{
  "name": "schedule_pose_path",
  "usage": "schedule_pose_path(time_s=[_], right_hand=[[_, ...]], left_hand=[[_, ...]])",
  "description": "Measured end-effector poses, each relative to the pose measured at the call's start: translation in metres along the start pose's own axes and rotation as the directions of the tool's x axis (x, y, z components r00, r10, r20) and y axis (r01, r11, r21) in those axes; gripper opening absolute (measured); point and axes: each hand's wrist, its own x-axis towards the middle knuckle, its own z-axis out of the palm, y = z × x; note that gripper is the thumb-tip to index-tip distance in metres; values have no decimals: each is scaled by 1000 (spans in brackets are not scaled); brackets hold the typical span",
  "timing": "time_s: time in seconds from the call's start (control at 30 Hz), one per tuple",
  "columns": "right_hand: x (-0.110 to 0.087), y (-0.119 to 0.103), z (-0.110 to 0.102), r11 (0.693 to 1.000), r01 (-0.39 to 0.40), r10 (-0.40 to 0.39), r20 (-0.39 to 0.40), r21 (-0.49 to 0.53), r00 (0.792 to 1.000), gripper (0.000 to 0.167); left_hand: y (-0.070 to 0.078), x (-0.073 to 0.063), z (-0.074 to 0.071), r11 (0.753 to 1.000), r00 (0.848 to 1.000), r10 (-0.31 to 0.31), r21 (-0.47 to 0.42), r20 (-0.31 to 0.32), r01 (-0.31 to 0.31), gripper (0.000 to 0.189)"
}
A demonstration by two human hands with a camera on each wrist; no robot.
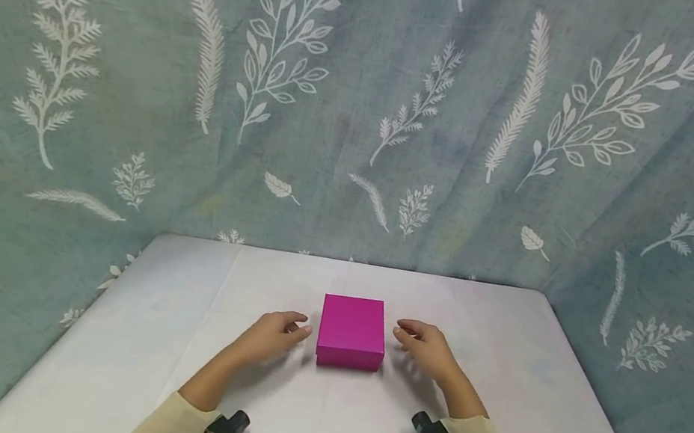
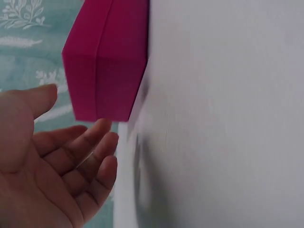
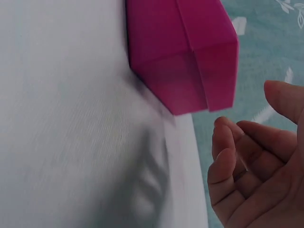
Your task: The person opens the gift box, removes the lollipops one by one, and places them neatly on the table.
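Between hands (image 1: 273, 337) (image 1: 427, 347), lidded pink box (image 1: 352, 329); contents hidden, can't tell.

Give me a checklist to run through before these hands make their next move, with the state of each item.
1. Pink box sits flat on the white table: ok.
2. Lid is on, its seam showing in both wrist views: ok; the far side is hidden, so cannot tell there.
3. Left hand is free, holding nothing, beside the box: ok.
4. Right hand is free, holding nothing, on the other side: ok.
5. Grip on the box: not ok; neither hand touches it in the head view.
6. Contents of the box: cannot tell, the lid covers them.
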Motion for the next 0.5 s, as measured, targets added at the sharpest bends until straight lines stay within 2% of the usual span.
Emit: schedule_pose_path(time_s=[0.13, 0.23, 0.4, 0.5], right_hand=[[4, -4, 9, 999, -33, 33, -1, 19, 999, 40], [7, -5, 16, 999, -44, 44, 7, -19, 999, 42], [12, -3, 23, 998, -37, 40, 39, -58, 998, 48], [13, -3, 25, 998, -56, 57, 50, -8, 997, 47]], left_hand=[[1, 9, 10, 990, 999, 2, -138, 38, 3, 57], [4, 13, 14, 973, 998, -6, -231, 62, 20, 59], [9, 19, 17, 942, 997, -43, -329, 68, 63, 58], [9, 20, 18, 925, 996, -72, -369, 52, 87, 55]])
